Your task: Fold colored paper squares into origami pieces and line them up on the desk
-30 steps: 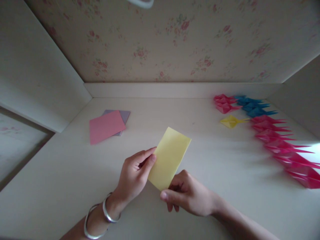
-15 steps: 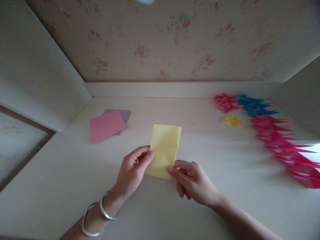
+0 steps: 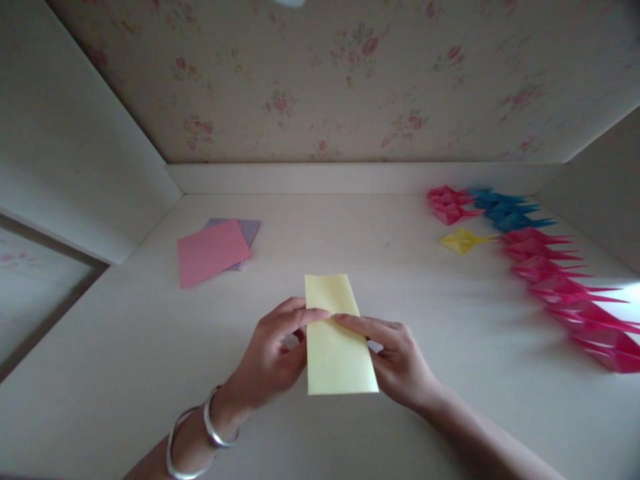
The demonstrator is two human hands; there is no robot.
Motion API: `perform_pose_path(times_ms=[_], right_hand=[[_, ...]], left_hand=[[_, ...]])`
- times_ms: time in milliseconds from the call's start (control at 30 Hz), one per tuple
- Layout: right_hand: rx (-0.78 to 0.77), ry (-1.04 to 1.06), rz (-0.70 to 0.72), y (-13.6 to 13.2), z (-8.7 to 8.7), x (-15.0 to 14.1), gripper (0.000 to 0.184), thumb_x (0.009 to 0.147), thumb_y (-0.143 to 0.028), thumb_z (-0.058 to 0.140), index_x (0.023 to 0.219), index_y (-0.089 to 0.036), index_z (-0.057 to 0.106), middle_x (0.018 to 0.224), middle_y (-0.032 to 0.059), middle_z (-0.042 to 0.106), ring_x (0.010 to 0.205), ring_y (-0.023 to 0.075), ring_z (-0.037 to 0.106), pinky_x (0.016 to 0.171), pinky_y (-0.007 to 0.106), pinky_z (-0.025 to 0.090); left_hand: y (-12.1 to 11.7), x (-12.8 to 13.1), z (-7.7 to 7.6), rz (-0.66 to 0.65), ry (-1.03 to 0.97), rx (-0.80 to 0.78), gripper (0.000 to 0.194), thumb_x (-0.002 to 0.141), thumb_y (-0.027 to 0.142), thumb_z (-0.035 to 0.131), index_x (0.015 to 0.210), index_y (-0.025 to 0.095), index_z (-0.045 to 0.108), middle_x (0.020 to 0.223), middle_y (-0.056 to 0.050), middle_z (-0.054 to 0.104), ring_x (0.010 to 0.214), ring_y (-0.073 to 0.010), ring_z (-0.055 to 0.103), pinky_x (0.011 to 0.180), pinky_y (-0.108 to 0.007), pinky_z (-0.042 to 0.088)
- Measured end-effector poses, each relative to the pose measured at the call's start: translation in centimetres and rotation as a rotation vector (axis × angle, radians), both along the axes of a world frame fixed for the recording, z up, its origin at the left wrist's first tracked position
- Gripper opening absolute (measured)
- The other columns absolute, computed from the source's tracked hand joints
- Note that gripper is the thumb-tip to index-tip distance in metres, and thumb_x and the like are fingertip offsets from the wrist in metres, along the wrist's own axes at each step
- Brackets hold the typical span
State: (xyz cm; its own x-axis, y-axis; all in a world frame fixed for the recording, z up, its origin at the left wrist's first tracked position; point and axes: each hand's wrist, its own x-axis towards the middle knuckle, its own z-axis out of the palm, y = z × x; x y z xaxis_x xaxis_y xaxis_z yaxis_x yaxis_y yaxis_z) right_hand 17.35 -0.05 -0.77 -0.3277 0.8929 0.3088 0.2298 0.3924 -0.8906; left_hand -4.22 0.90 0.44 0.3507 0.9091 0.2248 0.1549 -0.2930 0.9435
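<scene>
A folded sheet of yellow paper (image 3: 340,363) is held in front of me above the white table, its long side running toward me. My left hand (image 3: 277,350) grips its left edge, with the index finger lying across the front face and the thumb partly behind. From the right side, my right hand (image 3: 400,357) grips it the same way. The two index fingertips nearly meet at the middle of the paper. The fingers behind the sheet are hidden.
Pink paper (image 3: 214,253) overlaps purple paper (image 3: 250,230) at the left. At the right stand several folded pink paper shapes (image 3: 565,290), several blue ones (image 3: 515,210) and a yellow one (image 3: 464,241). A floral wall (image 3: 300,80) rises behind the white table (image 3: 415,433).
The yellow paper has tipped and come lower, its near edge now closer to me. Both index fingers have moved onto its front face, where the thumbs were before.
</scene>
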Motion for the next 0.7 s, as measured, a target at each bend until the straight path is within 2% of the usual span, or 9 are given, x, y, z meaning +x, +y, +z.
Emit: perform_pose_path(times_ms=[133,233,333,500,533,600,700], right_hand=[[0.064,0.019,0.02,-0.2,-0.1,0.1,0.05,0.084,-0.009,0.059,0.131,-0.025,0.06,0.102,0.0073,0.077,0.077,0.0181,0.075,0.058,0.024,0.061],[0.078,0.059,-0.019,-0.1,-0.1,0.2,0.051,0.085,-0.014,0.063,0.134,-0.024,0.057,0.097,0.0076,0.078,0.072,0.0185,0.074,0.056,0.025,0.06],[0.108,0.072,-0.046,0.0,0.0,0.3,0.035,0.087,-0.017,0.065,0.121,-0.023,0.066,0.092,0.0069,0.078,0.072,0.0178,0.073,0.056,0.023,0.058],[0.153,0.096,-0.001,0.0,0.7,0.1,0.011,0.088,-0.019,0.066,0.097,-0.019,0.073,0.088,0.0066,0.075,0.075,0.0168,0.07,0.066,0.025,0.054],[0.14,0.097,0.003,-0.1,0.9,0.1,0.011,0.09,-0.019,0.062,0.09,-0.018,0.073,0.083,0.0061,0.073,0.072,0.0159,0.068,0.064,0.025,0.052],[0.098,0.093,0.004,-0.2,1.2,-0.1,0.022,0.094,-0.019,0.055,0.079,-0.017,0.071,0.074,0.0049,0.068,0.066,0.0142,0.063,0.06,0.025,0.049],[0.023,0.062,0.036,-0.3,1.4,-0.4,0.026,0.095,-0.019,0.053,0.074,-0.016,0.067,0.07,0.0041,0.063,0.063,0.0134,0.058,0.059,0.025,0.045]], left_hand=[[0.0,-0.1,0.1,-0.013,-0.017,0.046,0.041,0.081,0.007,0.068,0.115,0.029,0.068,0.116,-0.007,0.062,0.099,-0.0194,0.064,0.071,-0.024,0.057],[0.0,-0.1,0.4,-0.035,-0.058,0.029,0.038,0.082,0.007,0.067,0.113,0.03,0.07,0.121,-0.007,0.062,0.101,-0.02,0.065,0.072,-0.024,0.057],[0.0,-0.1,0.7,-0.056,-0.064,0.041,0.034,0.084,0.007,0.066,0.109,0.029,0.073,0.119,-0.006,0.063,0.097,-0.0184,0.067,0.072,-0.024,0.057],[0.1,-0.2,0.7,-0.062,-0.082,0.052,0.024,0.086,0.012,0.068,0.101,0.029,0.076,0.114,-0.004,0.067,0.1,-0.0184,0.066,0.084,-0.027,0.053],[0.1,-0.2,0.7,-0.06,-0.076,0.03,0.022,0.088,0.013,0.066,0.101,0.029,0.076,0.117,-0.005,0.066,0.105,-0.0197,0.065,0.088,-0.028,0.052],[-0.1,-0.2,0.6,-0.031,-0.08,-0.015,0.02,0.091,0.017,0.063,0.103,0.028,0.075,0.127,-0.006,0.061,0.114,-0.0227,0.061,0.092,-0.031,0.052],[-0.4,-0.1,0.5,0.069,-0.161,-0.066,0.023,0.09,0.022,0.065,0.112,0.029,0.069,0.139,-0.007,0.049,0.114,-0.0233,0.06,0.084,-0.03,0.056]])
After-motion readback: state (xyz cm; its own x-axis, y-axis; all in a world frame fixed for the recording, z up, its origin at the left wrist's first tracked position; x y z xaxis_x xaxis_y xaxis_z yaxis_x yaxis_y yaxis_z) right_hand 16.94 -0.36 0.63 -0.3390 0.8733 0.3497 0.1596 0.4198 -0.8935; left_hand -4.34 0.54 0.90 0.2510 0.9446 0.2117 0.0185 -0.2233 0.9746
